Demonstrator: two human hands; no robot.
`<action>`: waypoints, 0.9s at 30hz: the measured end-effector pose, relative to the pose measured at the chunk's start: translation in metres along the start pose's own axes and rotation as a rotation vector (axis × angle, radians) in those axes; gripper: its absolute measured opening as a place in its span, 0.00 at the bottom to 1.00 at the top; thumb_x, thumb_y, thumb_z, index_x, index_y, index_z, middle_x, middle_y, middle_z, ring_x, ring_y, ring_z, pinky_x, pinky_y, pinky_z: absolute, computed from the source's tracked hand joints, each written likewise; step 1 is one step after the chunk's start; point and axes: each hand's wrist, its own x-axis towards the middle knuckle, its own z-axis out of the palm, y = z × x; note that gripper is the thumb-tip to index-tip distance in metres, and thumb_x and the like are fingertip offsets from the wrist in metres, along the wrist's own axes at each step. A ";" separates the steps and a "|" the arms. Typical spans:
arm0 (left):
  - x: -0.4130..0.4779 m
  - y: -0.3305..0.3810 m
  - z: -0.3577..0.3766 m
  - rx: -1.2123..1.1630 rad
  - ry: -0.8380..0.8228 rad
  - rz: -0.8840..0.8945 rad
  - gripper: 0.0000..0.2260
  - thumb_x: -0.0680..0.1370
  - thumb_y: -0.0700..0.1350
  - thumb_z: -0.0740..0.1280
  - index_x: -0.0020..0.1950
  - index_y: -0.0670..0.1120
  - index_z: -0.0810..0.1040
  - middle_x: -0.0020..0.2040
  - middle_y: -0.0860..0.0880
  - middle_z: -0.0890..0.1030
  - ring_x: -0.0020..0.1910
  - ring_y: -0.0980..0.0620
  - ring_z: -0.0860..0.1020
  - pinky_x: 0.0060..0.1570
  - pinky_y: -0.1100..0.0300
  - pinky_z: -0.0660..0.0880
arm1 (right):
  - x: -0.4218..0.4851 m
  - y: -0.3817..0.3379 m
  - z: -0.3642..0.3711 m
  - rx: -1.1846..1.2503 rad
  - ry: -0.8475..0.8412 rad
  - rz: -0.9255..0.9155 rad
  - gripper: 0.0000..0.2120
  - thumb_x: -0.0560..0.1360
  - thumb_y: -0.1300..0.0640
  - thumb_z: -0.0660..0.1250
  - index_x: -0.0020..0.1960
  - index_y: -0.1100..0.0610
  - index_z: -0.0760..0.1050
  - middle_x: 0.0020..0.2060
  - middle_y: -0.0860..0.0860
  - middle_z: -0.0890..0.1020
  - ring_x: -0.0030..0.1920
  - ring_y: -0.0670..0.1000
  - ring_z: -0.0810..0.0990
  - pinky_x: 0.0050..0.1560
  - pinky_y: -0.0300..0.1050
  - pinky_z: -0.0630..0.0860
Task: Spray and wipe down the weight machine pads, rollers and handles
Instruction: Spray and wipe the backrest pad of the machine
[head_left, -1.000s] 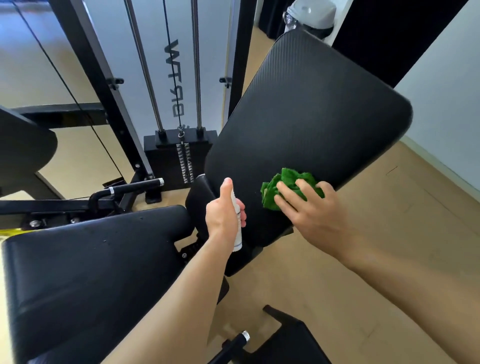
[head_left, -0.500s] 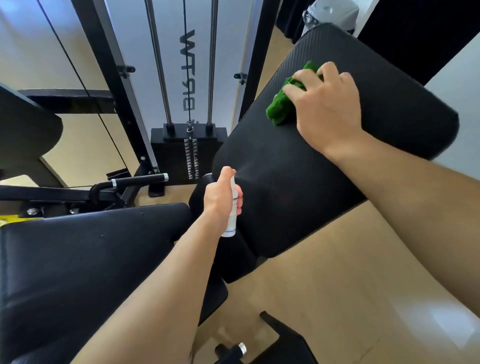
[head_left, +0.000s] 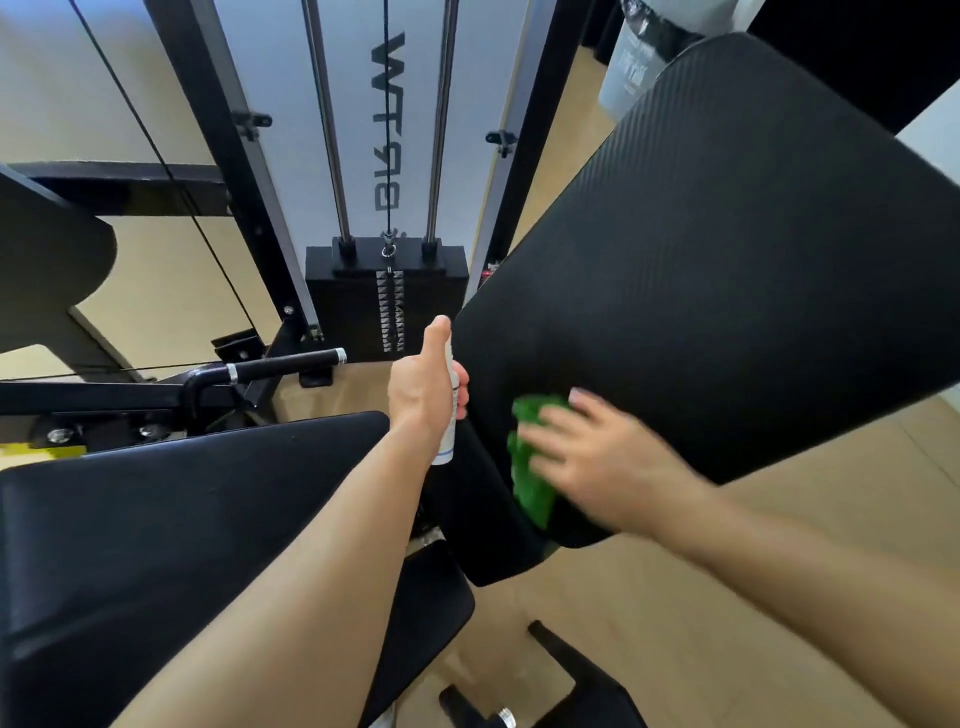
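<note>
A large black textured back pad (head_left: 727, 270) tilts up on the right of the weight machine. My right hand (head_left: 608, 462), blurred by motion, presses a green cloth (head_left: 530, 467) against the pad's lower left end. My left hand (head_left: 423, 384) grips a small white spray bottle (head_left: 448, 441) upright just left of that pad, thumb on top. A black seat pad (head_left: 182, 530) lies below my left forearm. A black handle (head_left: 291, 364) with a chrome ring sticks out at the left.
The weight stack (head_left: 384, 296) with two chrome guide rods and a cable stands behind, inside a black frame. Another black pad (head_left: 47, 260) shows at the far left. A bin with a dark liner (head_left: 644, 52) stands at the top right. Tan floor lies to the right.
My right hand swept the green cloth from the pad's upper part down to its lower left end. The left hand with the bottle stayed almost still.
</note>
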 end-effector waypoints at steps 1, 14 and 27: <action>0.000 0.001 0.001 0.016 -0.003 0.002 0.29 0.80 0.65 0.63 0.28 0.44 0.74 0.27 0.46 0.75 0.26 0.49 0.73 0.33 0.54 0.73 | 0.015 0.031 -0.011 -0.067 0.169 0.115 0.19 0.76 0.59 0.55 0.54 0.54 0.85 0.64 0.55 0.81 0.63 0.61 0.79 0.69 0.63 0.68; 0.002 -0.024 -0.012 0.055 -0.014 -0.030 0.30 0.82 0.63 0.62 0.30 0.43 0.74 0.28 0.47 0.76 0.28 0.49 0.74 0.36 0.54 0.75 | 0.008 -0.045 0.003 0.184 -0.338 -0.003 0.19 0.83 0.58 0.58 0.72 0.54 0.73 0.78 0.53 0.64 0.80 0.58 0.58 0.79 0.56 0.49; 0.012 -0.028 -0.014 0.099 -0.028 -0.079 0.25 0.80 0.57 0.63 0.27 0.44 0.74 0.27 0.46 0.76 0.29 0.47 0.74 0.40 0.52 0.75 | 0.074 0.116 -0.085 0.050 0.344 0.634 0.18 0.74 0.68 0.66 0.62 0.57 0.82 0.69 0.57 0.77 0.69 0.65 0.74 0.68 0.59 0.69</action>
